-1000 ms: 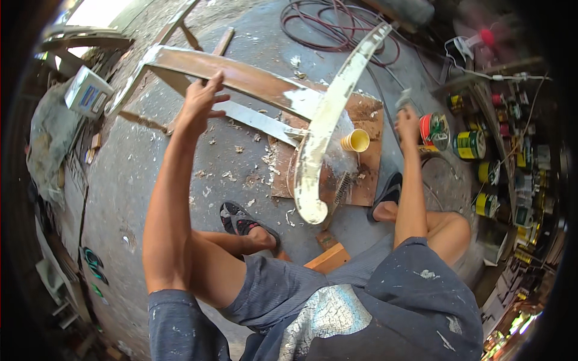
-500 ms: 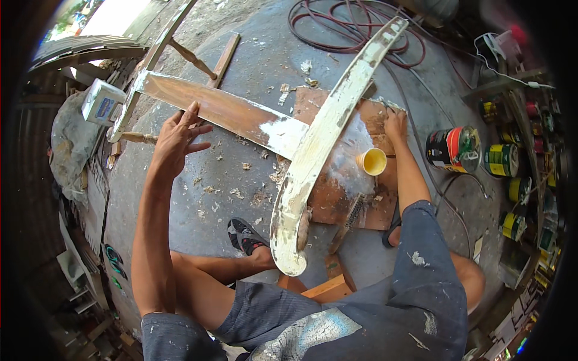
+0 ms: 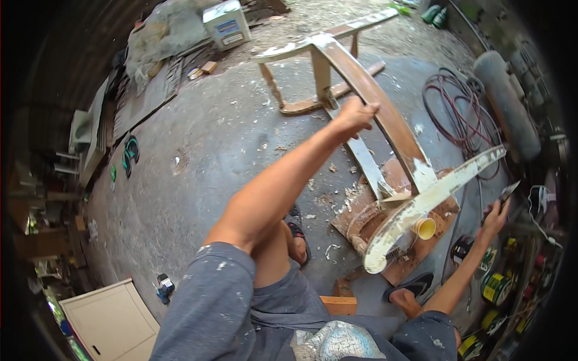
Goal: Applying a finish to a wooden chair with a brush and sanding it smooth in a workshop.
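Observation:
A wooden chair frame (image 3: 376, 96) with bare brown panels and patchy white paint stands tilted before me. My left hand (image 3: 355, 117) is closed on the edge of its long flat rail. Off to the right, clear of the chair, my right hand (image 3: 495, 219) grips what looks like a putty knife (image 3: 509, 190), its pale blade pointing away from me. A yellow-lined cup (image 3: 425, 228) stands beside the curved white arm (image 3: 436, 192), on a brown board (image 3: 415, 260) smeared with white. Part of a wire brush (image 3: 394, 253) shows under the arm.
Paint cans (image 3: 497, 289) line the right side. A coiled hose (image 3: 451, 111) and a grey cylindrical tank (image 3: 506, 99) are at the far right. A white box (image 3: 226, 25) stands at the back. Paint flakes litter the concrete floor (image 3: 198, 186). A wooden stool piece (image 3: 338, 304) is near my legs.
My view has swung left. The left hand has gone from spread fingers to a closed grip on the rail. My right hand has left the board, now with the putty knife out right.

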The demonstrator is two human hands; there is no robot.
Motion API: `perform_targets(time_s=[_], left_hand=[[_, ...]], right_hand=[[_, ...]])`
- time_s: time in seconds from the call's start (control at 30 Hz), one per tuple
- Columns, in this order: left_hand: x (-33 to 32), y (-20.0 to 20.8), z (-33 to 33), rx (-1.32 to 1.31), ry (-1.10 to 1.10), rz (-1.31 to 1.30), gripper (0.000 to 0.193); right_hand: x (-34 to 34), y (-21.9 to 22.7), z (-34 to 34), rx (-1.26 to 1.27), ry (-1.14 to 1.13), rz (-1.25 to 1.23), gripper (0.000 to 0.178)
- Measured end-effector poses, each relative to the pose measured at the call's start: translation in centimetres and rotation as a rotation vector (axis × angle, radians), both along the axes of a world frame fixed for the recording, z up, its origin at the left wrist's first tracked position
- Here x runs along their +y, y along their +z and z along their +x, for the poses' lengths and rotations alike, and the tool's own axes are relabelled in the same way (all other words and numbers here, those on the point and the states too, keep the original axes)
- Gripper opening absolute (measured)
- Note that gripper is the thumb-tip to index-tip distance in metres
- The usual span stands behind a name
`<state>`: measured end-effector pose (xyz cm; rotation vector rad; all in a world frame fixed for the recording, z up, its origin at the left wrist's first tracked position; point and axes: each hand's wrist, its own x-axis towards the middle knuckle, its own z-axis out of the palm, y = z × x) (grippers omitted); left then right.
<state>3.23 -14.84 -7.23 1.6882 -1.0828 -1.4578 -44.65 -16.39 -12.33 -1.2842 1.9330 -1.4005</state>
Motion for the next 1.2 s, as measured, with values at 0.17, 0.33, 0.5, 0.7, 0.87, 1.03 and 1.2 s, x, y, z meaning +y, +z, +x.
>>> perform_targets(time_s=[0.17, 0.33, 0.5, 0.7, 0.87, 1.03, 1.2], left_hand=[[-0.1, -2.4, 0.7, -0.153, 0.138, -0.127, 0.046], [-1.9, -9.3, -0.2, -0.393, 0.207, -0.536, 0.054], [-1.7, -7.0, -4.9, 0.102, 0.384, -0.175, 0.07], [-0.2, -9.2, -3.2, 0.481, 0.386, -0.441, 0.05], [1.4, -5.3, -3.5, 0.295, 0.354, -0.48, 0.048], [-1.3, -7.2, -6.3, 0.077, 0.237, -0.373, 0.067], [-7.0, -18.9, -4.6, -0.462, 0.371, -0.382, 0.073]], right_hand=[[-1.4, 13.5, 24.5, 0.124, 0.753, -0.127, 0.038], [-1.6, 11.3, 44.9, 0.522, 1.206, -0.224, 0.033], [-3.4, 8.2, 53.2, 0.906, 1.155, -0.02, 0.037], [-2.2, 6.9, 58.6, 0.937, 1.143, -0.008, 0.042], [-3.3, 6.4, 58.2, 1.004, 1.065, -0.003, 0.042], [-6.0, 5.1, 56.5, 1.109, 1.016, 0.03, 0.041], [0.3, 8.3, 61.7, 1.001, 1.084, -0.133, 0.039]])
